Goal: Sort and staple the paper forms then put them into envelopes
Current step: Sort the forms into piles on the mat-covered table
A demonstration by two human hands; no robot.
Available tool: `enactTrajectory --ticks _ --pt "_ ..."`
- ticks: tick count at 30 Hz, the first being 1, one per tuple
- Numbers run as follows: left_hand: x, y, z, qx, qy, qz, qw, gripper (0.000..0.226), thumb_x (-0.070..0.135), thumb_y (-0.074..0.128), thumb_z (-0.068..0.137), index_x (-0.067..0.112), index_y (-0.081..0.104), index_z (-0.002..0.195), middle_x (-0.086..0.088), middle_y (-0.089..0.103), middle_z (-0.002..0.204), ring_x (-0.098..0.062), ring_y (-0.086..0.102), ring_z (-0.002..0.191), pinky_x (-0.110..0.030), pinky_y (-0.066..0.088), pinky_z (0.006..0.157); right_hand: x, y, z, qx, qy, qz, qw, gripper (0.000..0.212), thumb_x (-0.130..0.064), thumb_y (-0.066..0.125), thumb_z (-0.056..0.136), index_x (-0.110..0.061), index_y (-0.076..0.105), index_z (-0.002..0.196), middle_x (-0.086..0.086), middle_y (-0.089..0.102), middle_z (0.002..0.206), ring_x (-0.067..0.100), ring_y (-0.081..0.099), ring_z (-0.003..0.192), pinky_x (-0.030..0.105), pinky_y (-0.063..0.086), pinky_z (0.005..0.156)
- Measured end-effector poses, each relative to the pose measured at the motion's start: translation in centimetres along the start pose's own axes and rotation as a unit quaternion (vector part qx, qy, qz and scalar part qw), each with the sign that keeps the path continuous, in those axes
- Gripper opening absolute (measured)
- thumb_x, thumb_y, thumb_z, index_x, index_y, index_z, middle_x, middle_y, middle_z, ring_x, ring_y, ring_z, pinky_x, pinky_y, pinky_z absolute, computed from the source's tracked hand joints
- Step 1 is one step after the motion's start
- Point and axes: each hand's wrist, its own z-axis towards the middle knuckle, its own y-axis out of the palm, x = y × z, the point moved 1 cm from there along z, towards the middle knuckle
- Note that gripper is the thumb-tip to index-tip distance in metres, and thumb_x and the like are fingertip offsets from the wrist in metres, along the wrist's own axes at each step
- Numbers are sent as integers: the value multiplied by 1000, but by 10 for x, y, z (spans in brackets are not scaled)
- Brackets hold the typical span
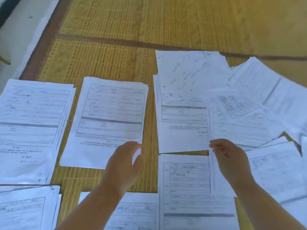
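**Both hands down among the sorted forms**

We see the left hand (123,161) reaching forward from the lower middle, its forearm running up from the bottom edge. Its fingers lie loosely curved over the lower right corner of the middle stack of forms (109,120); whether they pinch the top sheet or only rest on it, we cannot tell. The right hand (230,159) comes in from the lower right, fingers bent toward the left, and it seems to pinch the left edge of a single form sheet (235,123) that lies over the heap; the blur keeps us from being sure.

The forms lie in several piles on a woven straw mat (116,27) with a dark brown border band (44,40). A left stack (31,123) sits just beside the middle one. A loose, fanned heap of papers (249,80) spreads across the right. More forms lie near the bottom edge: one pile at lower left (28,208), another under the right forearm (187,180). Beyond the mat's border, at upper left, we see a pale floor (20,34).
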Motion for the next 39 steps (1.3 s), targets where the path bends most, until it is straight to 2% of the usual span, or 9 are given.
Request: enactTrajectory --ticks 4,12,15,21,25,29,32,36,39 --pt "49 12 23 -3 -159 -237 958 36 16 49 96 28 56 129 19 58 116 -8 53 116 -20 41 88 37 -37 17 26 -40 -109 993 27 -10 57 92 -32 64 107 -8 64 115 19 62 104 32 45 87" --pt "101 10 116 56 -161 -252 953 33 8 49 95 22 58 123 15 60 93 0 52 73 -16 40 56 39 -31 105 -6 -148 -311 939 62 -46 41 98 -30 20 153 1 1 163 21 2 150 50 -1 118" --pt "107 7 154 54 -109 -133 984 43 12 53 93 20 52 134 0 58 131 -15 58 110 -27 50 85 56 -18 130 -22 -144 -353 924 62 -57 22 96 -33 14 154 2 -1 163 21 0 150 58 3 115" --pt "115 16 211 -105 53 160 980 111 47 76 76 24 0 154 6 -4 161 -12 4 148 -32 10 120 87 -3 139 -13 -155 -376 914 61 -56 17 96 -25 32 148 11 28 157 26 22 143 60 17 106" --pt "120 21 238 -152 90 313 933 124 65 70 70 22 -14 152 2 -19 160 -16 -10 148 -32 2 118 86 2 141 -9 -157 -350 924 64 -58 9 97 -25 33 146 11 30 156 29 28 141 60 15 108" --pt "140 19 254 -127 159 457 866 96 64 48 88 13 -2 153 -13 24 152 -26 34 134 -33 33 108 87 2 144 -24 -149 -331 931 64 -59 10 97 -27 34 146 10 29 157 26 29 141 59 13 110" --pt "153 26 256 -128 194 527 817 77 49 36 96 8 1 151 -20 34 142 -27 50 115 -33 45 91 87 0 145 -20 -151 -321 935 63 -60 13 96 -27 37 144 10 30 156 26 32 140 60 16 110" --pt "161 43 252 -173 145 602 766 87 12 49 91 -1 -15 148 -40 9 150 -39 42 127 -35 44 95 85 -1 148 -5 -156 -309 938 62 -60 16 95 -28 40 143 9 35 154 26 35 138 62 21 107" --pt "165 49 255 -145 133 603 773 73 4 41 92 -2 -4 149 -35 27 146 -35 50 121 -32 48 87 87 0 150 2 -162 -304 939 62 -60 16 95 -28 40 142 9 35 154 25 35 138 62 21 107"
